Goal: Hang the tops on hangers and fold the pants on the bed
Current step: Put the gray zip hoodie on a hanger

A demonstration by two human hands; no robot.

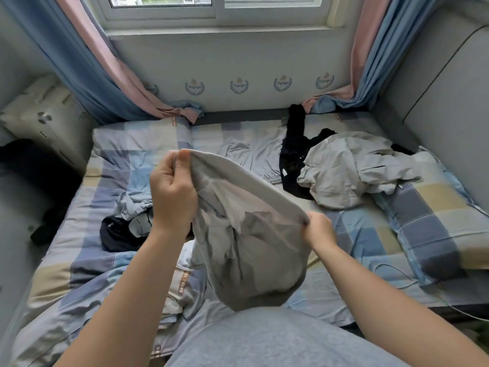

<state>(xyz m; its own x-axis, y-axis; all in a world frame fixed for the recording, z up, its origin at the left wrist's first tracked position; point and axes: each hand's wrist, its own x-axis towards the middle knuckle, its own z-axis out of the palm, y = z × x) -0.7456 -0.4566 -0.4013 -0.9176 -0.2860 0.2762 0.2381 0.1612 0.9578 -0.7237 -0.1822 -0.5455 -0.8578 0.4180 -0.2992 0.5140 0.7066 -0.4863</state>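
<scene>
A plain grey garment [246,234] hangs over a bed [344,234] checked in blue, grey and pale yellow, beside a black garment [293,154] and pink-and-blue curtains [87,62].

Garment [248,234] above bed [344,234]

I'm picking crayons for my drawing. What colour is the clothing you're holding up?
Plain light grey. The garment shows best in the head view.

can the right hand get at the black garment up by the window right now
Probably not yet: the right hand pinches the grey garment. Once freed, nothing blocks the way to the black garment.
</scene>
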